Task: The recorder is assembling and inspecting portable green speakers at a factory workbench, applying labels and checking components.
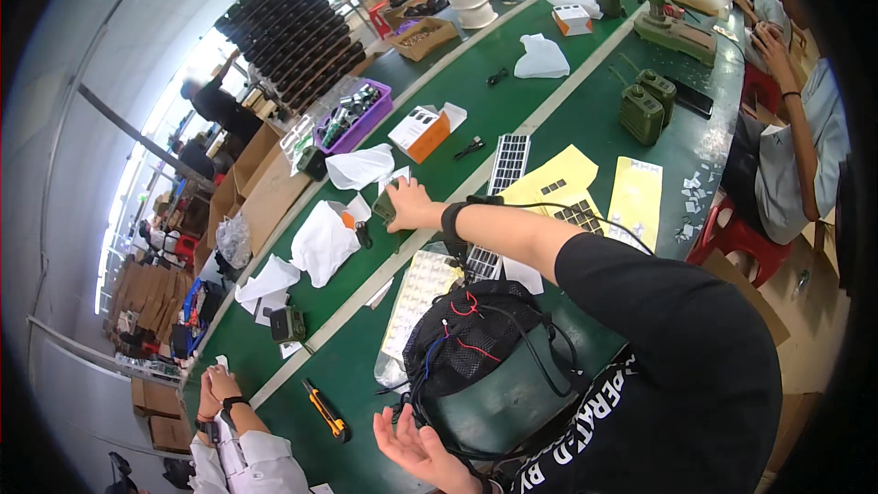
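Observation:
My right hand (412, 205) reaches across the green worktable, its fingers closed around a small olive-green box-shaped device (384, 208). Beside it lie a white cloth-like bag (325, 242) and a short black cable (364, 235). Near the table's close edge, my left hand (421, 450) is held up with fingers apart and nothing in it. Between my arms sits a black mesh bag (471, 334) with black, red and blue cords. A sheet of pale stickers (421, 297) lies partly under that bag. An orange and black utility knife (326, 412) rests left of my left hand.
Another olive device (288, 324) lies at the left. Farther off are an orange and white box (425, 133) and a purple bin (357, 117) of parts. Yellow sticker sheets (636, 201) and two green walkie-talkies (642, 112) are at right. Co-workers sit at both ends.

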{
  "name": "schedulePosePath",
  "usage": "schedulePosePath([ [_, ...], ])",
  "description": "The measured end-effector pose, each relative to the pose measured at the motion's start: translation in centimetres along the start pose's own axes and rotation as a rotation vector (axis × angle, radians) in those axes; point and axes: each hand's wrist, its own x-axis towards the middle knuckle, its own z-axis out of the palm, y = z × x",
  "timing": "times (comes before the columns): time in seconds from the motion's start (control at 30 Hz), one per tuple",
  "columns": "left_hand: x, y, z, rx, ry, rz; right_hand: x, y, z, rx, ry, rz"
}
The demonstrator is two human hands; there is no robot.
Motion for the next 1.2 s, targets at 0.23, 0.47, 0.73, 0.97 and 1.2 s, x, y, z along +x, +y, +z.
schedulePosePath([
  [0.23,1.2,0.0,-1.3,-0.018,-0.006,0.034,-4.6,1.3,-10.0,1.099,-0.668,0.293],
  [0.47,3.8,2.5,0.9,-0.073,-0.408,0.326,-22.5,-3.0,-21.4,1.541,-1.094,0.239],
  [0.73,2.6,4.1,4.2,-0.438,-0.687,0.173,-28.4,-5.2,-24.9,1.521,-1.033,0.353],
  [0.97,2.3,4.3,5.6,-0.436,-0.463,-0.065,-28.5,-4.1,-23.8,1.553,-0.999,0.262],
  [1.2,2.8,4.0,6.4,-0.522,-0.375,-0.18,-28.2,-4.4,-23.8,1.728,-1.048,0.244],
])
